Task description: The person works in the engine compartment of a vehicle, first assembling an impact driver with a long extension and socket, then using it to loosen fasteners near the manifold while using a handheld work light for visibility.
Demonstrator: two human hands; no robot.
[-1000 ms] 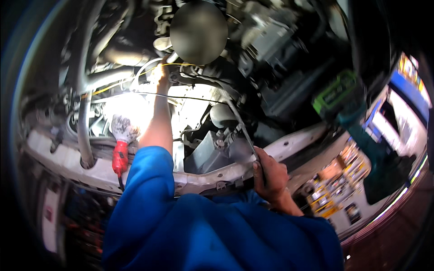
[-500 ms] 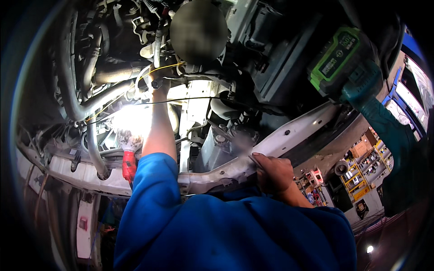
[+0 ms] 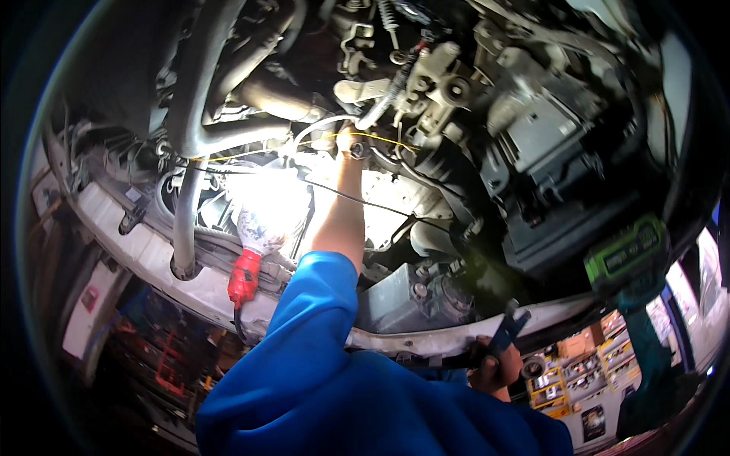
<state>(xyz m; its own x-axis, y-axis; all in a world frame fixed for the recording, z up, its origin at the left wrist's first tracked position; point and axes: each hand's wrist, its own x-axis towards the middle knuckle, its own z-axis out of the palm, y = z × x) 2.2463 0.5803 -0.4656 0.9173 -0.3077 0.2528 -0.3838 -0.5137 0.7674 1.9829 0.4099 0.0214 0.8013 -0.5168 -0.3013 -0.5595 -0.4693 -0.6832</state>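
My left arm reaches deep into the engine bay, past a brightly lit area. My left hand [image 3: 348, 140] is among hoses and a yellow wire [image 3: 384, 138]; its fingers are hidden, and whether it holds anything does not show. A small dark round piece [image 3: 357, 150] is beside the wrist. Near the front body rail [image 3: 395, 343], my right hand [image 3: 493, 371] is closed around a dark hand tool [image 3: 508, 328] with a two-pronged end pointing up. The tool's exact kind is unclear.
A glowing work lamp with a red handle [image 3: 245, 275] rests left of my arm. A teal power tool with a green battery [image 3: 625, 254] is at the right. A grey metal pipe [image 3: 187, 220] and dark battery-like box [image 3: 544, 137] flank the bay. Shelves [image 3: 585, 372] stand beyond.
The view has shifted, so the engine bay shows differently. My right hand has lowered and turned, and the pronged tool now shows in it. My left hand is still deep among the hoses.
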